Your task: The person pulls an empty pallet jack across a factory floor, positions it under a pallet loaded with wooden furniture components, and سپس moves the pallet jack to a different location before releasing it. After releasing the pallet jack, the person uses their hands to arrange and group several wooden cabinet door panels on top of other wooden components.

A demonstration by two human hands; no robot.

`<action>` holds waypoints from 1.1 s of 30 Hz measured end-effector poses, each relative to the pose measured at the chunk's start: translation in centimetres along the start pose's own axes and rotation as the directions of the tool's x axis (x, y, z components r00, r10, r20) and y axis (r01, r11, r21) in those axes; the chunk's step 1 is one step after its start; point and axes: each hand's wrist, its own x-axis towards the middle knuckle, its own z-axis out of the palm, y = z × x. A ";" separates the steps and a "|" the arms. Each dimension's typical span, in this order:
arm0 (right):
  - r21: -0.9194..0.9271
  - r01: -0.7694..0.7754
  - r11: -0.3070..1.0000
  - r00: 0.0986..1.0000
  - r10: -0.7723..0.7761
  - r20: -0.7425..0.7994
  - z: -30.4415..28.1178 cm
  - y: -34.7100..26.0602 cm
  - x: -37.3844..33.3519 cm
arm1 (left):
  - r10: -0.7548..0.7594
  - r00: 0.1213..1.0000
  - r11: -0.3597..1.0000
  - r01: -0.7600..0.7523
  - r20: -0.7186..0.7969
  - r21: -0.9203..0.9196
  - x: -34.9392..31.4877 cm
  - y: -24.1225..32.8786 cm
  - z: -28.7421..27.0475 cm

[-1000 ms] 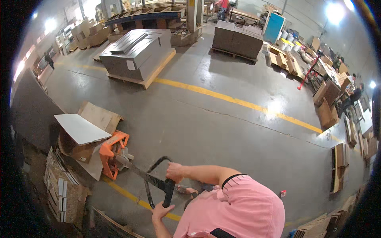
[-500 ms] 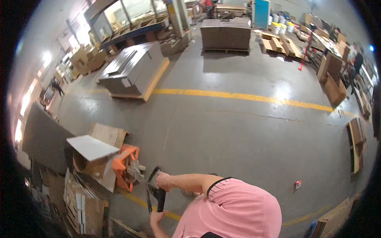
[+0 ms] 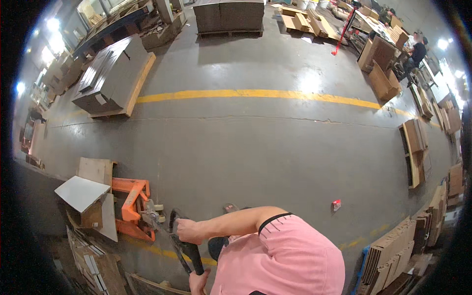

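Observation:
Both hands are closed on the black loop handle [image 3: 192, 255] of an orange pallet jack [image 3: 133, 197]. My right hand [image 3: 189, 231], on the arm reaching across from the pink sleeve, grips the handle's far side. Nearer the lower edge, my left hand [image 3: 198, 282] wraps round the handle's near end. The handle slants from the jack's base toward my body. Beyond the orange frame, a cardboard box [image 3: 90, 216] and a tilted white panel [image 3: 83, 192] stand at the left; what lies under them is partly hidden.
A palletized stack of grey sheets [image 3: 115, 73] stands far left, another stack [image 3: 228, 17] at the back. Flattened cardboard [image 3: 388, 255] leans at the lower right. A small red packet [image 3: 336, 204] lies on the floor. A person [image 3: 417, 53] is at the far right.
The view has swung, so the far stacks and red packet sit further left and higher. The pallet jack appears turned and further left. Both hands keep hold of its handle.

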 end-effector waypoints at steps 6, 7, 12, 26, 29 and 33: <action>0.106 0.087 0.991 0.995 -0.092 0.044 -7.6 -1.9 -7.8 | 0.575 0.735 0.782 -0.623 -0.359 -0.023 -25.5 -1.6 6.9; 0.131 0.116 0.985 0.991 -0.124 0.053 -8.5 -2.3 -8.9 | 0.561 0.728 0.780 -0.625 -0.393 -0.044 -28.6 -1.7 8.1; 0.041 0.359 0.932 0.887 -0.355 0.295 -10.1 -6.6 -13.8 | 0.482 0.541 0.691 -0.719 -0.690 -0.081 -35.1 -4.8 16.9; 0.361 0.886 0.292 0.100 -0.879 0.465 -0.6 -17.6 -35.8 | -0.649 -0.009 0.552 -0.694 -0.760 -0.463 -37.6 0.4 56.0; 0.830 0.208 0.517 -0.007 -0.848 0.530 -0.1 -15.0 -40.7 | -0.857 -0.028 0.411 -0.637 -0.514 -0.652 -40.5 8.2 59.6; 0.728 -0.248 0.639 0.007 -0.750 0.661 -1.0 -9.6 -47.0 | -0.898 0.160 0.253 -0.574 -0.410 -0.779 -46.2 16.1 64.3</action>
